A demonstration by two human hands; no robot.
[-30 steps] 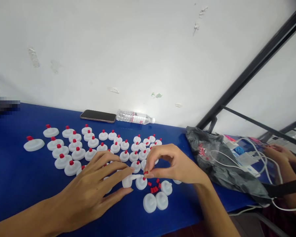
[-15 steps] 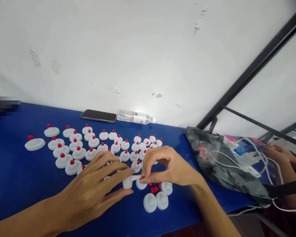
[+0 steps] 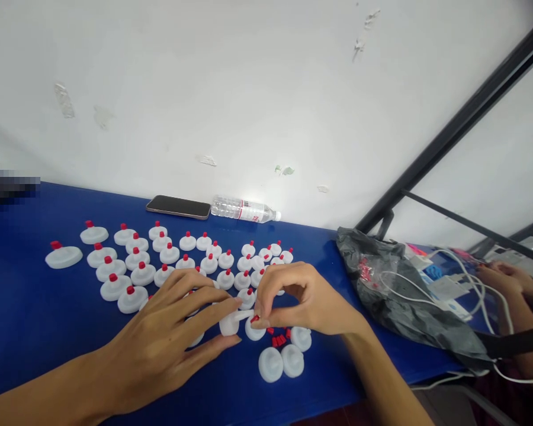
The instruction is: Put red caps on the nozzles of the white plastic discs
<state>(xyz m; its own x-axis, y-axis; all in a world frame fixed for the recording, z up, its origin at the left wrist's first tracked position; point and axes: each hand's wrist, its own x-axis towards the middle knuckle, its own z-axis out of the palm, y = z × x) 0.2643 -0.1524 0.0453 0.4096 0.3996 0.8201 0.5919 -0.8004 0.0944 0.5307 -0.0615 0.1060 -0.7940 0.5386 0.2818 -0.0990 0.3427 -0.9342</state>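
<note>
Between the thumb and fingers of my left hand (image 3: 160,340) a white plastic nozzle cap (image 3: 228,325) lies on its side, its thin spout pointing right. My right hand (image 3: 302,299) pinches a small red tip cap (image 3: 254,319) at the end of that spout; the fingertips partly hide whether it is seated. Below my right hand lie several loose red tip caps (image 3: 278,341). White nozzle caps with no red on them, such as one at the front (image 3: 270,365), surround these. To the left and behind, many white nozzle caps with red tips (image 3: 114,288) stand in rough rows.
On the blue table (image 3: 35,337), a phone (image 3: 177,207) and a clear plastic bottle (image 3: 246,209) lie along the wall. At right are a dark plastic bag (image 3: 373,307), a small clear bag of red pieces (image 3: 371,273) and white cables. Another person's hands (image 3: 506,278) show at far right.
The held nozzle cap has tilted slightly, its spout rising a little toward my right fingers. Both hands otherwise stay nearly in place, and the view has shifted slightly.
</note>
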